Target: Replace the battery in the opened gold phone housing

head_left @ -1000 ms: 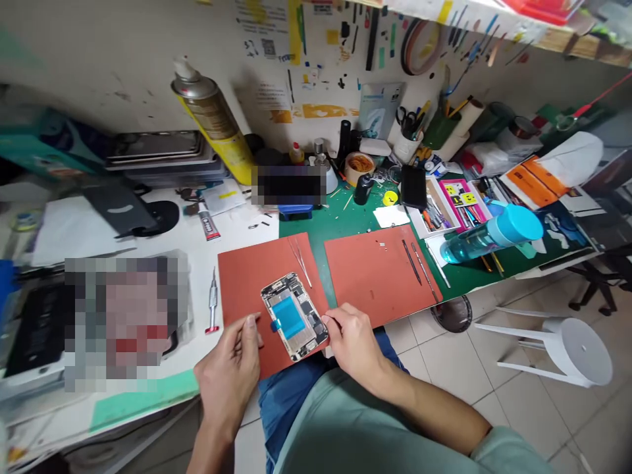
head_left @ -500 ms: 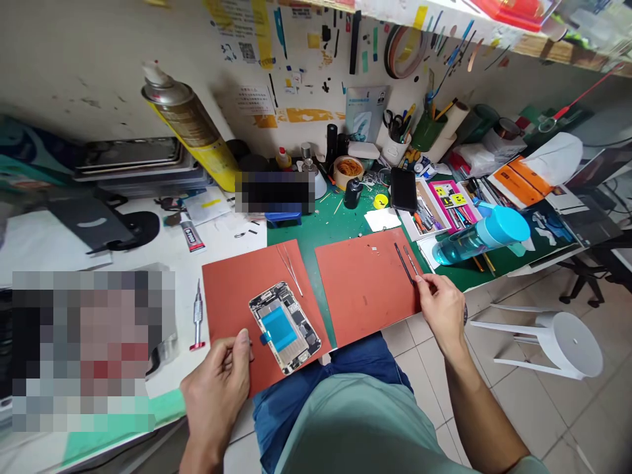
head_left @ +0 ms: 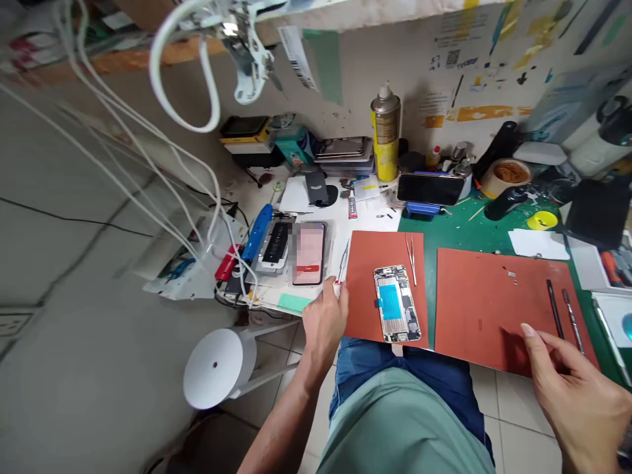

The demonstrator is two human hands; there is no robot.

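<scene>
My left hand [head_left: 326, 313] has its fingers closed at the red end of a small silver precision screwdriver [head_left: 344, 260], which lies beside the left mat. An opened phone body [head_left: 397, 304] with a blue sheet over its battery bay lies on the left brown mat [head_left: 360, 247]. Tweezers [head_left: 411, 260] rest just above it. Over the near right part of the right brown mat [head_left: 474, 289] hovers my right hand [head_left: 577, 388]; its fingers are loosely bent and apart, and nothing shows in them. A black stick tool [head_left: 555, 309] and a thin metal tool [head_left: 573, 321] lie just beyond it.
A lit phone [head_left: 309, 253] lies left of the screwdriver, near a detached screen part [head_left: 276, 245] and a blue-handled tool [head_left: 257, 232]. A dark phone [head_left: 430, 189] leans on a blue stand. A spray can [head_left: 386, 135] stands behind. White cables [head_left: 207, 178] hang at left.
The view has swung left. My left hand has gone from beside the opened phone to the screwdriver. My right hand has drawn back from the tools on the right mat.
</scene>
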